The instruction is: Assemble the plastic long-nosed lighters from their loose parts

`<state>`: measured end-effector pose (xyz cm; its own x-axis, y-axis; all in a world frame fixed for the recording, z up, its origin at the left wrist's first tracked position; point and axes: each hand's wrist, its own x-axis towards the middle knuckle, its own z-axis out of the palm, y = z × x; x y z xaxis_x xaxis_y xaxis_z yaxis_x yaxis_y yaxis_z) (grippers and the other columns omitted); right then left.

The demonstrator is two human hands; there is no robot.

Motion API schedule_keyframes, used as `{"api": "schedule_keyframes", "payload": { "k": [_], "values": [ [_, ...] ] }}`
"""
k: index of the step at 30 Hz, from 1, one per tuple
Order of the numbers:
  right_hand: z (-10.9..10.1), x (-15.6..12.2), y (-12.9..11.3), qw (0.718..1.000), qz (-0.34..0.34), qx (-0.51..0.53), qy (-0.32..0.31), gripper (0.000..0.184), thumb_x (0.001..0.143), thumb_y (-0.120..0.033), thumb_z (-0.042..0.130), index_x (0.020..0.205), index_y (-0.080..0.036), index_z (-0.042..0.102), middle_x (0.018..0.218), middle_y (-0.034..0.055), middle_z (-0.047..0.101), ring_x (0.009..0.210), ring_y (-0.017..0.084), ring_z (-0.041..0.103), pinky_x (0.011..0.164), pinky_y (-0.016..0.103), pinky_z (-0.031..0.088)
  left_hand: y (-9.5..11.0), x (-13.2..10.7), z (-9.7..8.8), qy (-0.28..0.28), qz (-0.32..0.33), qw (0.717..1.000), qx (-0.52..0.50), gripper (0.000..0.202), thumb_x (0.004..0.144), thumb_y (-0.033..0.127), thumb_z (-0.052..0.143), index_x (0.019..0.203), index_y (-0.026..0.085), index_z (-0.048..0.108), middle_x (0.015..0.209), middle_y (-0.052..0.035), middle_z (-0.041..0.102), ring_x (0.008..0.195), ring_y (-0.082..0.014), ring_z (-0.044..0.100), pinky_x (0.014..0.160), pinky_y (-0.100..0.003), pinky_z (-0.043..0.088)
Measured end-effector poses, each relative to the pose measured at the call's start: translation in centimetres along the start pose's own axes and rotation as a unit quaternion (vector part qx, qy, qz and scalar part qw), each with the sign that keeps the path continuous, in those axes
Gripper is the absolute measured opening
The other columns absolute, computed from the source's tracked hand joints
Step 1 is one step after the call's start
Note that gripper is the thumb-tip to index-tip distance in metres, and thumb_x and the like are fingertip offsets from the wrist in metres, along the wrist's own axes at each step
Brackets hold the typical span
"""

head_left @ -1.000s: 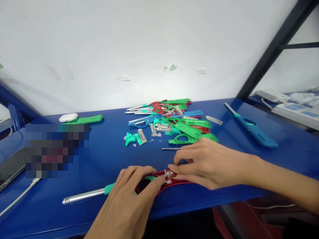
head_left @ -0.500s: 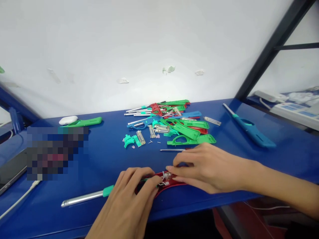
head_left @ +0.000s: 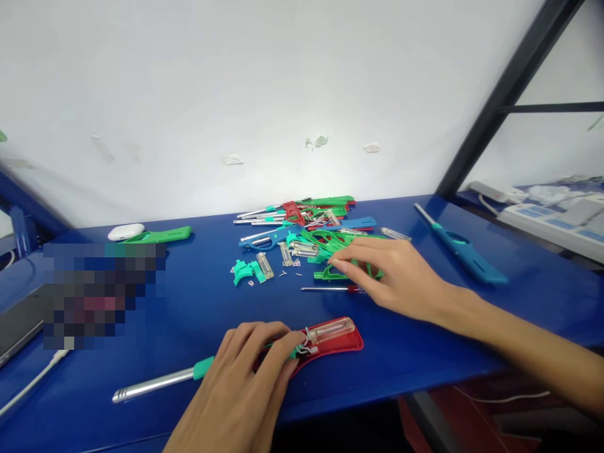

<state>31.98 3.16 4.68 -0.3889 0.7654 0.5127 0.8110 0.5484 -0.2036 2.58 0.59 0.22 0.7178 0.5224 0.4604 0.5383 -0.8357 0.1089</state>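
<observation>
My left hand (head_left: 250, 371) is closed around an opened red lighter (head_left: 337, 345), pressing it to the table near the front edge. Its metal barrel (head_left: 153, 385) with a teal collar points left. A clear fuel tank (head_left: 333, 329) lies in the right end of the red shell, with white wires beside it. The trigger area is hidden under my fingers. My right hand (head_left: 391, 274) hovers over the near side of the parts pile, fingers curved and loosely apart, with nothing visible in them. Below it lies a screwdriver (head_left: 330, 289), its handle partly covered; a green shell (head_left: 323, 275) is beside the fingertips.
Against the wall lies a pile of lighter parts with a blue lighter body (head_left: 267, 240), loose tanks (head_left: 265, 265) and teal pieces (head_left: 244, 272). A whole blue lighter (head_left: 465, 251) is at right. At left are a green shell (head_left: 167, 235), a white case (head_left: 126, 232) and a cable (head_left: 35, 379).
My right hand has let go of the fuel tank in the red lighter and moved up and away to the parts pile. My left hand stays on the lighter.
</observation>
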Motion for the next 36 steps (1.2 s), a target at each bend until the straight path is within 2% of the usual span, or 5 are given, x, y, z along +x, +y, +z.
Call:
{"api": "schedule_keyframes", "payload": {
  "k": [9,19,25,31,36],
  "values": [
    [0.1,0.4,1.5,0.998,0.008,-0.059,-0.033,0.027,0.107,-0.029,0.054,0.107,-0.019,0.078,0.102,0.0091,0.078,0.095,0.025,0.071,0.084,0.039,0.053,0.1,0.0,-0.1,0.011,0.0,1.0,0.01,0.033,0.11,0.022,0.046,0.14,0.025,0.058,0.123,-0.0071,0.07,0.107,-0.0256,0.065,0.09,-0.042,0.063],
    [-1.4,0.8,2.5,0.989,-0.013,-0.072,-0.132,0.023,0.101,-0.036,0.063,0.111,-0.022,0.077,0.113,0.0096,0.075,0.103,0.029,0.069,0.098,0.051,0.051,0.1,0.0,0.1,0.052,-0.011,0.998,0.024,0.031,0.107,0.02,0.049,0.136,0.023,0.06,0.123,-0.0088,0.071,0.109,-0.0263,0.066,0.09,-0.042,0.063],
    [-1.5,1.0,3.8,0.987,0.025,-0.112,-0.113,0.03,0.105,-0.037,0.054,0.116,-0.02,0.077,0.119,0.0134,0.072,0.108,0.03,0.066,0.093,0.048,0.052,0.1,-0.3,0.2,0.068,-0.006,0.997,0.041,0.032,0.106,0.019,0.05,0.137,0.021,0.059,0.123,-0.0101,0.071,0.11,-0.0279,0.066,0.089,-0.044,0.062],
    [-1.2,1.1,5.5,0.974,0.084,-0.195,-0.085,0.036,0.107,-0.034,0.047,0.119,-0.017,0.076,0.109,0.016,0.076,0.102,0.033,0.066,0.088,0.048,0.048,0.2,-0.3,0.3,0.077,-0.015,0.996,0.042,0.032,0.105,0.019,0.051,0.136,0.02,0.059,0.123,-0.0109,0.071,0.111,-0.0286,0.065,0.089,-0.045,0.061],
    [-1.8,1.0,6.1,0.963,0.131,-0.21,-0.108,0.026,0.101,-0.03,0.053,0.102,-0.02,0.078,0.089,0.0096,0.078,0.078,0.026,0.069,0.067,0.037,0.044,0.3,-0.4,0.4,0.078,-0.02,0.996,0.047,0.033,0.106,0.019,0.05,0.137,0.019,0.058,0.124,-0.0111,0.07,0.112,-0.0286,0.064,0.09,-0.046,0.059]
  ]
}}
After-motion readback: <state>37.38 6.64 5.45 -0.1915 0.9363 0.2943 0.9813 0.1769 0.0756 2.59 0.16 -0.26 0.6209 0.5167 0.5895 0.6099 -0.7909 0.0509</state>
